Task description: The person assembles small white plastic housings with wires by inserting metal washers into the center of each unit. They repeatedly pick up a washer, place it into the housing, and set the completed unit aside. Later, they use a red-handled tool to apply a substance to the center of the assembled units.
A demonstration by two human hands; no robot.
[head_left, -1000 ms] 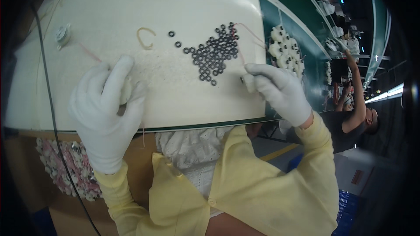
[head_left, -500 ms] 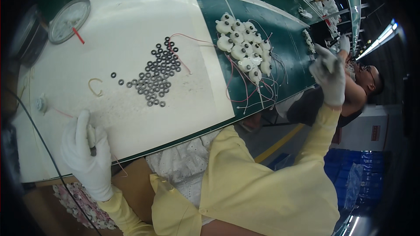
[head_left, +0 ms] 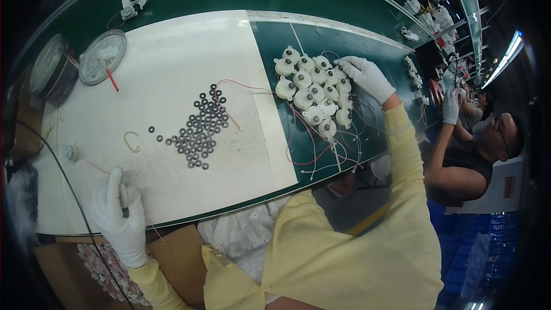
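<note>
My left hand (head_left: pixel 119 209), in a white glove, is closed around a small whitish part (head_left: pixel 124 196) at the table's near left edge. Fingers hide most of it, and a thin pinkish wire (head_left: pixel 155 231) hangs beside the hand. My right hand (head_left: pixel 368 77), gloved too, reaches to the far right side of a cluster of round white motors (head_left: pixel 314 93) with dark hubs. Its fingertips are pinched at one motor (head_left: pixel 340 73) on the cluster's edge, partly covering it. Red and white wires (head_left: pixel 338 152) trail from the cluster toward the near edge.
Black rings (head_left: pixel 201 126) lie piled on the white sheet (head_left: pixel 172 51). A yellowish curved strip (head_left: pixel 131 141), a small motor (head_left: pixel 70 152) and a round clear lid with whitish grease (head_left: pixel 103 57) lie leftward. A black cable (head_left: pixel 63 195) crosses the near left. A co-worker (head_left: pixel 465 161) sits at right.
My right hand has come in from the right, away from the co-worker's side, down to the motor cluster. My left hand keeps its grip. The whole view has shifted slightly.
</note>
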